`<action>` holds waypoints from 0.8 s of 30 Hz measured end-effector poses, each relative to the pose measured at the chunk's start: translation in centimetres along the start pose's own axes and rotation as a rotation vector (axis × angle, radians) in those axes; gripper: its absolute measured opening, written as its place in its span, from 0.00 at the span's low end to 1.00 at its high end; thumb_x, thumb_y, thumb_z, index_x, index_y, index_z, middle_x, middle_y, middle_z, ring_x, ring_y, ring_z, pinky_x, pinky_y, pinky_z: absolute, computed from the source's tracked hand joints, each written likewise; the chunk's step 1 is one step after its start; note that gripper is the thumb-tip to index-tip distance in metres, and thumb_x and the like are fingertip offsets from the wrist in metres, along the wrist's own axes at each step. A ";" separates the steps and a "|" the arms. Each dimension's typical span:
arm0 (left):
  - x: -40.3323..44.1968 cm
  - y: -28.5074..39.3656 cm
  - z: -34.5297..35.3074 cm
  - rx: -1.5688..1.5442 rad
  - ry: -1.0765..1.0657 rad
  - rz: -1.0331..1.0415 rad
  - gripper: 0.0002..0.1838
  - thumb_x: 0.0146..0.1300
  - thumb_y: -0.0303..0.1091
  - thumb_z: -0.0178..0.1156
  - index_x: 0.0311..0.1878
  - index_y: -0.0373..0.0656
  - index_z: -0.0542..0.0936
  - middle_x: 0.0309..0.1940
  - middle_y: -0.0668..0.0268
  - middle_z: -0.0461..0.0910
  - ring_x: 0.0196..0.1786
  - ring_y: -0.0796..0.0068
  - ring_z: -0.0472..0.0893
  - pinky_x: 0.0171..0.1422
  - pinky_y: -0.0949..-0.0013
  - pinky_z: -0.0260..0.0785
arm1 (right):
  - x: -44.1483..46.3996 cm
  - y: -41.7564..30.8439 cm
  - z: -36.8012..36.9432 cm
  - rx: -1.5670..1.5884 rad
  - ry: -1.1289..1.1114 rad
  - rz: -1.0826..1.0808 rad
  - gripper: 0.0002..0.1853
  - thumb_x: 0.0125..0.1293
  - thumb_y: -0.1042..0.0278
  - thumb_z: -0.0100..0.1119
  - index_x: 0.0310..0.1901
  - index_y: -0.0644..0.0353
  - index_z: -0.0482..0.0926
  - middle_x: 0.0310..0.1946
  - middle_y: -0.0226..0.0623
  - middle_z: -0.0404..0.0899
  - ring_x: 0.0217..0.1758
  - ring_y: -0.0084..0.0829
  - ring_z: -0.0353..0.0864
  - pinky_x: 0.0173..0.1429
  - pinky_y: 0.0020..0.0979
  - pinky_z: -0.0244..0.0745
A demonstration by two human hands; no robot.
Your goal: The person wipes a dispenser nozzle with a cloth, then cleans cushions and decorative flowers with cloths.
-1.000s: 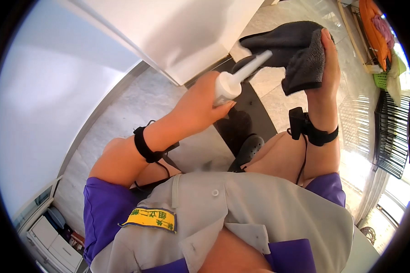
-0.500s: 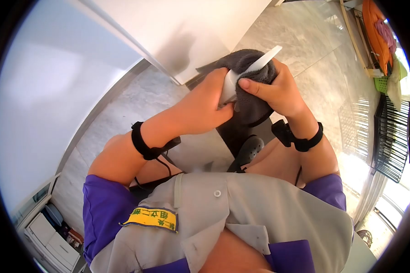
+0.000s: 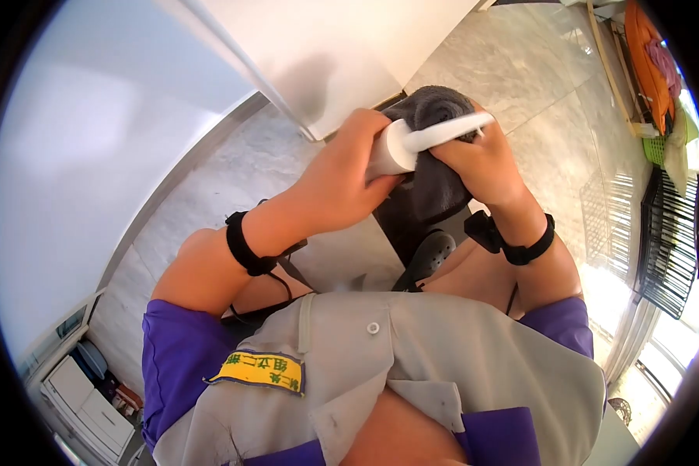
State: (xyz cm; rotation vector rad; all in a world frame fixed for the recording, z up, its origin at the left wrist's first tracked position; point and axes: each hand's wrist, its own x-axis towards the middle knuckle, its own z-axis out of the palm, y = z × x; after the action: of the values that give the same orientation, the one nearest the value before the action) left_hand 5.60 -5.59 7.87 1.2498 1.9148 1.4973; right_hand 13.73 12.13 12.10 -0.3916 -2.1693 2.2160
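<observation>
A white bottle with a long nozzle is just above the middle of the frame, tilted, its nozzle pointing right and slightly up. The left hand is curled closed around the bottle's body, the thumb on the lower side. The nozzle passes in front of a dark grey cloth, and its tip overlaps the right hand in the view; whether the two touch is unclear. The right hand is partly closed, gripping the bunched cloth, which hangs in folds between the hands. The fingers behind the cloth are hidden.

Each wrist wears a black band, the left band and the right band, each with a small dark unit. Below the hands are bare legs and a grey shoe with holes. The lower part of the frame shows a grey shirt with purple sleeves and a yellow patch.

Around the person is a pale marbled floor. A white panel stands at upper centre, and a pale wall fills the left. White drawers are at lower left. At upper right are orange fabric and a green basket, with a black rack below them.
</observation>
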 end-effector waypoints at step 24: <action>-5.5 -2.8 -9.3 0.015 -0.385 -0.205 0.23 0.48 0.30 0.66 0.50 0.41 0.73 0.44 0.56 0.77 0.47 0.55 0.75 0.52 0.62 0.67 | 5.4 3.6 8.7 -0.531 -0.192 -0.054 0.14 0.56 0.67 0.61 0.41 0.66 0.72 0.38 0.49 0.75 0.42 0.46 0.76 0.46 0.36 0.71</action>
State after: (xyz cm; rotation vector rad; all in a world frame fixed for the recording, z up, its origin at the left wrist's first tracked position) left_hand 0.28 -15.33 7.33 1.2034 1.7374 1.0532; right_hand 7.46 4.47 7.72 -0.1202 -2.8199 1.6825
